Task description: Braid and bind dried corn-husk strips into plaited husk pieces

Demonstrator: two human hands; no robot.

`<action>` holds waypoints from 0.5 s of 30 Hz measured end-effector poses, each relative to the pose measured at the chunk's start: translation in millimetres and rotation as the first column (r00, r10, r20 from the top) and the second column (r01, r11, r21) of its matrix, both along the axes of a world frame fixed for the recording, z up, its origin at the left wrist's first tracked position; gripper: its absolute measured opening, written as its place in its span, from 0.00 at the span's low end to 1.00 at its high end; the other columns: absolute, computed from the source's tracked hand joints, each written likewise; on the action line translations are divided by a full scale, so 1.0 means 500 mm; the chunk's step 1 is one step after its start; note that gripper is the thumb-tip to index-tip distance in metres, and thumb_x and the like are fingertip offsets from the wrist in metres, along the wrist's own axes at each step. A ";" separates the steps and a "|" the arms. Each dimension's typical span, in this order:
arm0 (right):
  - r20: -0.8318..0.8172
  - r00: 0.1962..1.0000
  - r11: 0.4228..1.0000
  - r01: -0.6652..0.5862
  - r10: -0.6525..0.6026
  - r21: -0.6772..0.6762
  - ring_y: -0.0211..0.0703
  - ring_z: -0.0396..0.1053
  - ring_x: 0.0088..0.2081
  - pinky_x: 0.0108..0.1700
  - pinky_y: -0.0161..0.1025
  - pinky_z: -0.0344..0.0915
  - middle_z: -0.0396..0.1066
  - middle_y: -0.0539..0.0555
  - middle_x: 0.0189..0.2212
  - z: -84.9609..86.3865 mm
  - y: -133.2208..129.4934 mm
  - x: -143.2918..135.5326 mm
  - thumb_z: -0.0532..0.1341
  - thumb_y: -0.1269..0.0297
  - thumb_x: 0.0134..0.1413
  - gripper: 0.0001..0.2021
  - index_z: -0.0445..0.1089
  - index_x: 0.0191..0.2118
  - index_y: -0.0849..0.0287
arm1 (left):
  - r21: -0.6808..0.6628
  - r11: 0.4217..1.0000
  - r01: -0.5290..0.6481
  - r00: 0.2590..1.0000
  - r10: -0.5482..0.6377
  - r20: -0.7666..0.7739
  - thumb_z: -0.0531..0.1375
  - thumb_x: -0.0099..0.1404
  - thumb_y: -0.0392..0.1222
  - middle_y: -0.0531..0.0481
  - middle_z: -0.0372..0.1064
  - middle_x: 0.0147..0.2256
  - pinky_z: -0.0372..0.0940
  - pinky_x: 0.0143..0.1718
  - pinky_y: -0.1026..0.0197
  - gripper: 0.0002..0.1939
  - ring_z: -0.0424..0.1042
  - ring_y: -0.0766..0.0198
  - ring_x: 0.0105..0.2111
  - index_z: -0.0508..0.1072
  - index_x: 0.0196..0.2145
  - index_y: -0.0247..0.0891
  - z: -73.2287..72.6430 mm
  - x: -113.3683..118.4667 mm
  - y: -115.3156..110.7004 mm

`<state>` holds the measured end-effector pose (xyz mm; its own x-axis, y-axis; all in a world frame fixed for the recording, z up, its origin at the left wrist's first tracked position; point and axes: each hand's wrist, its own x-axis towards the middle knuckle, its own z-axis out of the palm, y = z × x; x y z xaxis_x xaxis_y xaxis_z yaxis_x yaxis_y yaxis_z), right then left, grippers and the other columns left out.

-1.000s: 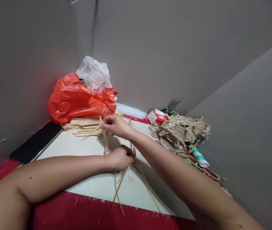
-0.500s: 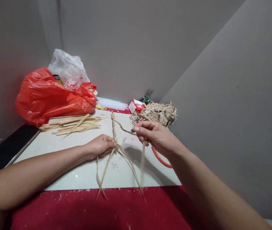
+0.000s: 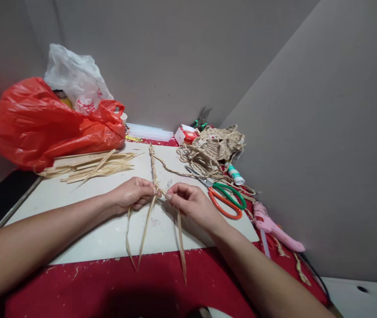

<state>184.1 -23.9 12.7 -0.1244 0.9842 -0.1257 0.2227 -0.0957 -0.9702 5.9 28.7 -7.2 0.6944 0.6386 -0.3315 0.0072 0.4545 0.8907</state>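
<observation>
Grey walls (image 3: pixel 161 66) rise behind and to the right of a red worktop (image 3: pixel 75 287), flecks of fibre scattered on it, and a white board (image 3: pixel 85 240) lies across the middle. There, over the board, is the braid (image 3: pixel 153 165)! Its long axis runs away from the person, plaited end pointing at the board's far edge and leaning a touch left, while loose strands (image 3: pixel 181 247) trail back past the near edge. Left hand (image 3: pixel 133 194) pinches the braid's near end; right hand (image 3: pixel 193 203), just beside it, has a strand between thumb and fingers. Scissors (image 3: pixel 212 193) lie beyond, to the right.
</observation>
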 end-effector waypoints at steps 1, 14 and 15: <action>-0.003 1.000 1.000 0.018 -0.018 0.000 0.30 0.53 0.19 0.21 0.31 0.50 0.60 0.45 0.18 -0.002 -0.001 0.000 0.64 0.56 0.44 0.13 0.65 0.26 0.62 | -0.001 1.000 0.000 1.000 0.000 -0.002 0.62 0.54 0.41 0.63 0.43 0.13 0.34 0.14 0.67 0.13 0.39 0.78 0.13 0.61 0.21 0.36 0.001 0.001 0.000; 0.161 0.983 0.978 0.057 -0.090 0.200 0.33 0.55 0.22 0.25 0.32 0.54 0.61 0.48 0.20 -0.027 -0.009 0.009 0.61 0.61 0.48 0.09 0.67 0.27 0.61 | 0.024 1.000 -0.011 0.999 0.012 -0.041 0.64 0.54 0.43 0.61 0.45 0.13 0.35 0.14 0.67 0.13 0.41 0.77 0.13 0.64 0.21 0.36 0.000 0.006 0.001; 0.166 0.982 0.977 0.054 -0.090 0.208 0.33 0.55 0.22 0.24 0.32 0.54 0.60 0.47 0.19 -0.029 -0.010 0.008 0.61 0.61 0.49 0.09 0.67 0.27 0.61 | 0.025 1.000 -0.011 0.999 0.012 -0.046 0.64 0.53 0.43 0.61 0.45 0.13 0.35 0.14 0.67 0.13 0.41 0.77 0.13 0.64 0.21 0.36 0.000 0.006 0.000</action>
<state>188.3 -28.8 -1.8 -0.0462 0.9969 0.0633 0.3893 0.0764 -0.9180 8.9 29.0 -7.2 0.6712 0.6550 -0.3470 0.0430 0.4330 0.9004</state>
